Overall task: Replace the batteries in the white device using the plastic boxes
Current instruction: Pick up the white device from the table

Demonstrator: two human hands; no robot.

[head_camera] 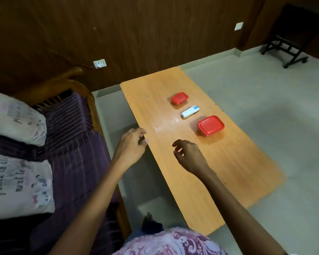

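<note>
A white device (190, 112) with a small blue screen lies flat on the orange wooden table (219, 162). Beyond it stands a small plastic box with a red lid (179, 97). Nearer me, to its right, stands a larger plastic box with a red lid (210, 125). Both lids are on. My left hand (132, 144) hovers over the table's left edge, fingers loosely curled and holding nothing. My right hand (189, 155) hovers above the table short of the larger box, fingers apart and holding nothing.
A wooden sofa with a purple striped cover (72, 148) and two printed pillows (17, 118) stands to the left. A narrow strip of floor separates it from the table. A dark wood wall runs behind. A black stand (287, 50) is at the far right.
</note>
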